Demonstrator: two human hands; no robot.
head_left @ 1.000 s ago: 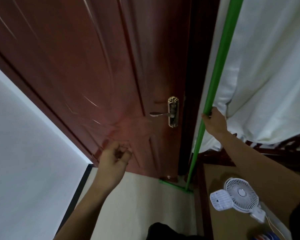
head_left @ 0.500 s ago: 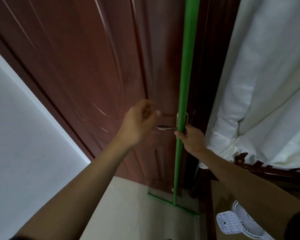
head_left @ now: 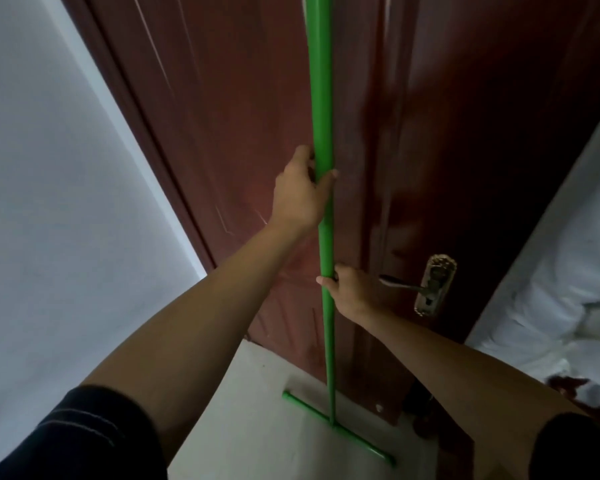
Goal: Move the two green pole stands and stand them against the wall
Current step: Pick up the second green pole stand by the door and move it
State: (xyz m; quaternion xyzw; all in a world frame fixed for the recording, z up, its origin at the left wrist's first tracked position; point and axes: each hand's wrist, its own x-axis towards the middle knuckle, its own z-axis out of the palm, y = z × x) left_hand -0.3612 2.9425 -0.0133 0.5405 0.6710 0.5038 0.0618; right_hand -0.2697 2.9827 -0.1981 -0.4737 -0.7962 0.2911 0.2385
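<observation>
A green pole stand [head_left: 322,98] rises upright in front of the dark red door, its top out of frame. Its T-shaped green base bar [head_left: 340,429] lies at floor level near the door's foot. My left hand [head_left: 300,192] is wrapped around the pole at mid height. Lower down, my right hand [head_left: 352,292] grips the same pole from the right side. Only one green stand is in view.
The dark red door [head_left: 222,116] with a brass lever handle [head_left: 430,289] fills the middle. A white wall [head_left: 56,202] runs along the left. White cloth [head_left: 561,299] hangs at the right. Pale floor [head_left: 257,427] lies below.
The pole has moved left from beside the white cloth to in front of the door. My left hand, free before, has closed on the pole above my right hand.
</observation>
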